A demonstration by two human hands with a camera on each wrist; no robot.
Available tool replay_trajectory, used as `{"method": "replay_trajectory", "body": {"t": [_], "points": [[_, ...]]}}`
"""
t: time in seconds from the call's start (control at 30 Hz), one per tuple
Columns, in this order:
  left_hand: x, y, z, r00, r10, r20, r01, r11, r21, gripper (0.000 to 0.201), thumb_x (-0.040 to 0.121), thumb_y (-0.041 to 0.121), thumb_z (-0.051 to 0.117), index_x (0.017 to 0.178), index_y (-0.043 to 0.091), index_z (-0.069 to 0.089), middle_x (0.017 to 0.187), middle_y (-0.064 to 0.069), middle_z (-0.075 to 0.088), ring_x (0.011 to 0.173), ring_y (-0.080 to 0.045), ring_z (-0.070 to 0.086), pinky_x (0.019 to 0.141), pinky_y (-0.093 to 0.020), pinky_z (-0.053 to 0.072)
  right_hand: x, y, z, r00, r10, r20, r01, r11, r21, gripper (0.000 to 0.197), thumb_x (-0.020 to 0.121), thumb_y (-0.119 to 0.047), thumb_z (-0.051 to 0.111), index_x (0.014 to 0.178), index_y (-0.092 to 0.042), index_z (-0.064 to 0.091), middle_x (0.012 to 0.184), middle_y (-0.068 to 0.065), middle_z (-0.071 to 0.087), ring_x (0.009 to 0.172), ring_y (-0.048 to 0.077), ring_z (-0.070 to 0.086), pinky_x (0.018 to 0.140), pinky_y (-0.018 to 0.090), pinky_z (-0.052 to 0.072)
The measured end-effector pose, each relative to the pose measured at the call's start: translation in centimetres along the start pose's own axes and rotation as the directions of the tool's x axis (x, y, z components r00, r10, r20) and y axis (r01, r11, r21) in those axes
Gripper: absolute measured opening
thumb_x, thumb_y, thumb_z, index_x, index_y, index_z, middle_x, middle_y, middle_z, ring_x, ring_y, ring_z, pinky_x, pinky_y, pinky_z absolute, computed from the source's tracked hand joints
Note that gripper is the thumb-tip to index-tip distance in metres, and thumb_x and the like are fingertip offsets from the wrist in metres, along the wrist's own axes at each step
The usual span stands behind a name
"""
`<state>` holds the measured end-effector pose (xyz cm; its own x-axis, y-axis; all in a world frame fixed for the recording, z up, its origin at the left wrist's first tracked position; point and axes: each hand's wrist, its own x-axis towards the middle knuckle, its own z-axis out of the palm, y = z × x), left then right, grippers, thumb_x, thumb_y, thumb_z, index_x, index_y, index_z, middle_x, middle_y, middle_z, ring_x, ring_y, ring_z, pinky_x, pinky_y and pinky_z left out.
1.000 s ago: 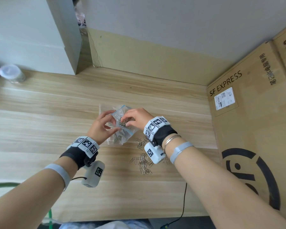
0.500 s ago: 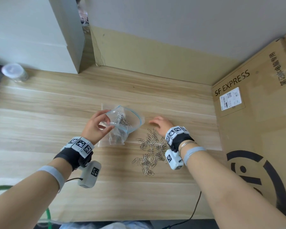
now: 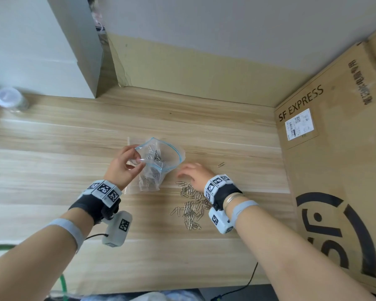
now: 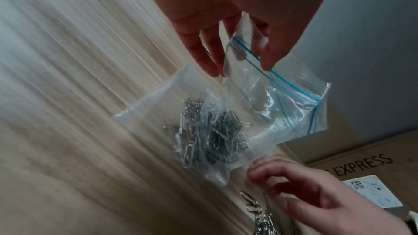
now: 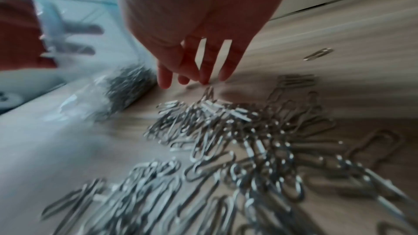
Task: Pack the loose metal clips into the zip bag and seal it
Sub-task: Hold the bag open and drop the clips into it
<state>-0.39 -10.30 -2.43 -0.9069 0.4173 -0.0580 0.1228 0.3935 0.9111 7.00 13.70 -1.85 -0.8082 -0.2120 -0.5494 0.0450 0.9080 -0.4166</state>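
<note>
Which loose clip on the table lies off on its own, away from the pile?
The single clip farther out and to the right of the right hand, lying flat on bare wood. All other loose clips sit in the pile by the right wrist.

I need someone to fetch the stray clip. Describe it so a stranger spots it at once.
Find the big SF EXPRESS cardboard box on the right of the wooden table. Just left of it, beyond the right hand, lies a single metal clip. It sits alone, apart from the pile of clips.
</note>
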Motion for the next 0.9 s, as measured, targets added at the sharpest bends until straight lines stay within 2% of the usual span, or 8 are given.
{"method": "replay_trajectory", "body": {"t": [0.07,0.17,0.3,0.37,0.47,0.53,0.67,0.9], "points": [[0.1,0.0,0.3,1.000,-0.002,0.007,0.002,1.000,-0.006,0.018,0.078,0.003,0.064,0.070,0.011,0.050,0.112,0.002,0.049,0.100,-0.024,0.054,0.065,-0.005,0.049,0.0,-0.5,0.7,0.996,-0.067,0.065,0.070,0.996,-0.049,0.047,0.086,0.005,0.042,0.113,-0.027,0.060,0.135,-0.004,0.048,0.128,0.019,0.037,0.108,0.037,0.035],[0.3,0.0,0.4,1.000,-0.003,0.012,0.003,1.000,-0.008,0.022,0.078,0.003,0.064,0.069,0.017,0.049,0.112,-0.002,0.049,0.106,-0.028,0.054,0.066,-0.006,0.049,-0.6,0.0,1.2,0.991,-0.100,0.087,0.109,0.989,-0.102,0.048,0.080,0.008,0.042,0.100,-0.028,0.066,0.114,-0.009,0.058,0.111,0.015,0.048,0.091,0.037,0.046],[0.2,0.1,0.3,1.000,-0.006,0.009,0.006,1.000,-0.012,0.022,0.079,0.004,0.064,0.068,0.017,0.049,0.112,-0.003,0.049,0.113,-0.027,0.052,0.066,-0.005,0.049,-2.2,1.9,0.1,0.994,0.079,-0.079,-0.074,0.995,0.060,0.040,0.086,0.006,0.040,0.093,-0.023,0.066,0.113,-0.009,0.059,0.090,0.010,0.058,0.074,0.021,0.048],[0.1,0.1,0.4,1.000,0.003,0.006,-0.003,1.000,-0.014,0.024,0.078,0.003,0.064,0.068,0.019,0.049,0.113,-0.003,0.049,0.112,-0.026,0.052,0.066,-0.005,0.049,-2.7,3.6,-1.0,0.950,0.227,-0.216,-0.197,0.969,0.150,0.035,0.087,0.007,0.043,0.102,-0.019,0.062,0.123,-0.004,0.054,0.103,0.011,0.055,0.081,0.019,0.045],[0.1,0.2,0.5,1.000,0.012,0.006,-0.012,1.000,-0.020,0.026,0.078,0.002,0.064,0.067,0.020,0.049,0.111,-0.004,0.050,0.106,-0.025,0.053,0.065,-0.007,0.050,-2.8,6.4,-1.7,0.876,0.416,-0.245,-0.386,0.908,0.162,0.046,0.083,0.011,0.045,0.118,-0.017,0.054,0.136,0.001,0.042,0.132,0.021,0.032,0.111,0.034,0.028],[0.1,0.3,0.6,1.000,0.015,0.006,-0.014,1.000,-0.017,0.027,0.078,0.002,0.064,0.067,0.021,0.049,0.108,-0.003,0.049,0.100,-0.024,0.053,0.065,-0.007,0.050,-2.9,7.5,-1.4,0.860,0.451,-0.241,-0.427,0.892,0.145,0.050,0.081,0.013,0.042,0.120,-0.015,0.052,0.136,0.005,0.042,0.131,0.024,0.032,0.111,0.033,0.023],[0.1,0.8,0.8,0.999,0.023,0.026,-0.022,1.000,-0.015,0.027,0.079,0.003,0.063,0.066,0.021,0.047,0.110,-0.005,0.049,0.102,-0.019,0.053,0.066,-0.005,0.049,-3.6,6.9,0.2,0.855,0.465,-0.231,-0.427,0.883,0.195,0.040,0.083,0.010,0.046,0.116,-0.012,0.053,0.130,0.004,0.045,0.123,0.019,0.042,0.108,0.029,0.030],[0.3,1.3,1.7,0.998,0.039,0.059,-0.037,0.999,-0.022,0.029,0.078,0.003,0.064,0.066,0.022,0.046,0.105,0.008,0.050,0.088,-0.017,0.056,0.067,-0.006,0.049,-4.6,3.6,2.7,0.921,0.341,-0.189,-0.300,0.929,0.216,0.027,0.090,0.000,0.042,0.109,-0.012,0.058,0.119,0.001,0.053,0.108,0.014,0.053,0.101,0.024,0.040]]}}
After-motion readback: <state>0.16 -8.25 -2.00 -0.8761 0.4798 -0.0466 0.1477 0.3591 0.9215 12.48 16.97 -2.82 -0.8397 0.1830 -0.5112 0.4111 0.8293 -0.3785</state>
